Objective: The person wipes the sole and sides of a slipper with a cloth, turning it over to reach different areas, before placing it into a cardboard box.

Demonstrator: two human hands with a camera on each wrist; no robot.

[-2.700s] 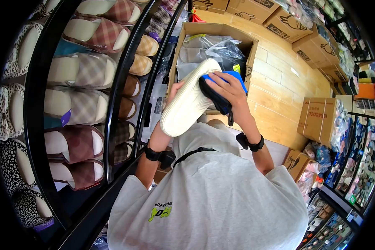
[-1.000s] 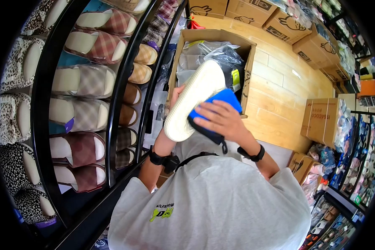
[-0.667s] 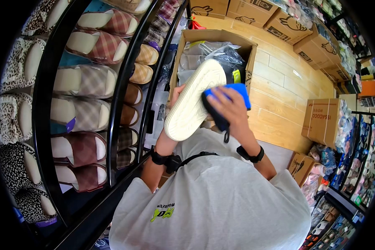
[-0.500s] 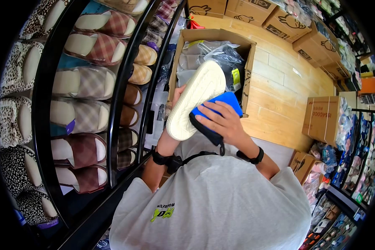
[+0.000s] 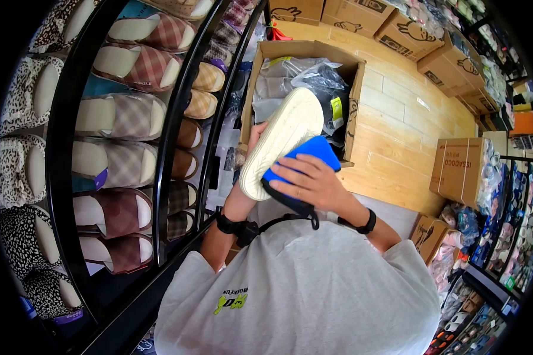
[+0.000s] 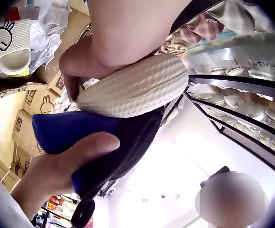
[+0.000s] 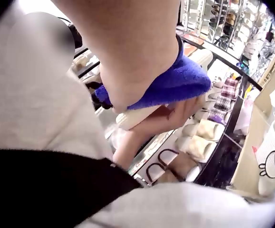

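Note:
In the head view, my left hand holds a cream slipper from its left side, sole upward and tilted. Most of that hand is hidden behind the slipper. My right hand grips a blue-and-black cloth mitt with a black loop, held against the lower right of the sole. Seen from the left wrist, the right thumb lies across the mitt, and the slipper's textured side runs just above it. The right wrist view shows the blue plush face over the slipper, left fingers underneath.
An open carton of bagged footwear stands just beyond the hands. On the left, a black-framed rack carries several rows of slippers. Cartons and stocked shelves line the right side of the wooden floor.
My right hand has moved the mitt back and forth over the sole, up and right, then down toward the slipper's near end. The left hand keeps its hold, and the slipper shifts only slightly.

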